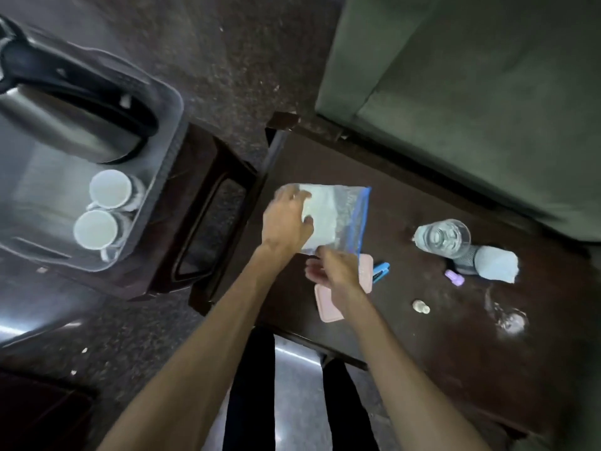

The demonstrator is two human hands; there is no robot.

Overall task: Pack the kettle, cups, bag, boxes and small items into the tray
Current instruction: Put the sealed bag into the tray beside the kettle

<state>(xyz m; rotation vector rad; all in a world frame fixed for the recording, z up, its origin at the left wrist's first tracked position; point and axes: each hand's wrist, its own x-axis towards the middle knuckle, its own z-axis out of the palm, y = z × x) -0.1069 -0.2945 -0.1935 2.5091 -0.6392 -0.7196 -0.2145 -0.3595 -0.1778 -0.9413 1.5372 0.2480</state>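
Observation:
A clear zip bag with a blue seal and white contents lies on the dark table. My left hand grips its left side and my right hand holds its near corner. At the left, a steel tray on a dark stool holds a steel kettle with a black handle and two white cups. A pink flat box lies under my right hand, with a small blue item beside it.
Further right on the table are an upright glass, a dark container with a white cloth, a small purple item, coins and a second clear glass. A green sofa borders the table behind.

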